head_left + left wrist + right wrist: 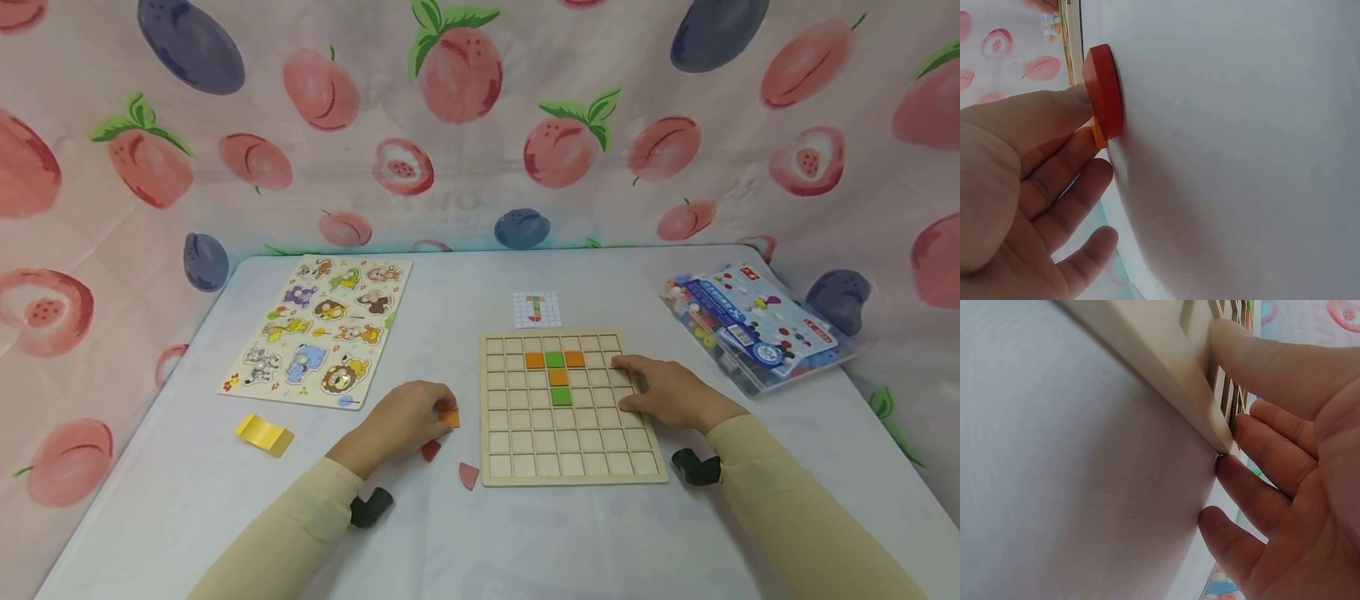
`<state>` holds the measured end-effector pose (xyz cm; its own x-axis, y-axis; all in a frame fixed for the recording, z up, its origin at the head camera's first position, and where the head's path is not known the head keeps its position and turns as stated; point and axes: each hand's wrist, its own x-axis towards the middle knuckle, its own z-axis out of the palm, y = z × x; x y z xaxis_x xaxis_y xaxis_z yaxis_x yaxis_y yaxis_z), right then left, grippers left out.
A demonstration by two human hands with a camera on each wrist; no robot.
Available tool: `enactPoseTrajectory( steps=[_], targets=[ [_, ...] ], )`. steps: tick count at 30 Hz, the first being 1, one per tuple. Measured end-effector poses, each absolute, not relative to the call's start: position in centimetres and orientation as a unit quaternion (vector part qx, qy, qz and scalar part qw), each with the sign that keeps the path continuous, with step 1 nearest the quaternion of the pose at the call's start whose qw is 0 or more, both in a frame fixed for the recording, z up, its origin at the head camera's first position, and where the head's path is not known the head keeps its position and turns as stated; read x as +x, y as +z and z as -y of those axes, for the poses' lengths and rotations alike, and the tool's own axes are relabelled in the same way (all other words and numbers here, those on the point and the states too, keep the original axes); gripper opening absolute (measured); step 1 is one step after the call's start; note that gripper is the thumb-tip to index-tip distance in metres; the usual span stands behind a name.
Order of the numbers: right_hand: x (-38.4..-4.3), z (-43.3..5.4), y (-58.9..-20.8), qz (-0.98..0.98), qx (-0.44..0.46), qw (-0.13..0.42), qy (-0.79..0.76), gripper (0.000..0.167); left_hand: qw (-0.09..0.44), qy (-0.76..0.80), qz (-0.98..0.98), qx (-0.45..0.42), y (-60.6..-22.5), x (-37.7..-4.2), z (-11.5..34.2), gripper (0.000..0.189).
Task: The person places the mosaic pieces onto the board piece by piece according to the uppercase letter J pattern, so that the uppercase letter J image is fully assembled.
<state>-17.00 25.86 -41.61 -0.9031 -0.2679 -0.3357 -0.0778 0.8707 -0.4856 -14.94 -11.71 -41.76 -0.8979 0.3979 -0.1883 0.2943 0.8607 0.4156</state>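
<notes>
My left hand [405,417] pinches an orange square tile [449,418] left of the wooden grid board [576,481]. In the left wrist view, a red quarter-round piece [1104,94] stands out in front of the thumb and partly hides the orange tile [1099,135]. A second red quarter-round piece [468,476] lies on the table by the board's lower left corner. My right hand [675,393] rests at the board's right edge, thumb on its top and fingers along its side. Orange and green square tiles [554,359] form a T shape in the grid.
Behind the board lies a small pattern card [537,309]. An animal puzzle board [315,333] is at left, with a yellow folded piece [264,434] in front of it. At right sits a clear plastic box [757,325] of colourful parts.
</notes>
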Motion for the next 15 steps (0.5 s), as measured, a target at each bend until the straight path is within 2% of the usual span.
enactPoseTrajectory(
  steps=[15],
  targets=[
    [-17.05, -26.00, -41.63, -0.944, -0.093, 0.204, -0.241, 0.072, 0.132, 0.204, -0.951, 0.193, -41.42, -14.91, 11.22, 0.020]
  ],
)
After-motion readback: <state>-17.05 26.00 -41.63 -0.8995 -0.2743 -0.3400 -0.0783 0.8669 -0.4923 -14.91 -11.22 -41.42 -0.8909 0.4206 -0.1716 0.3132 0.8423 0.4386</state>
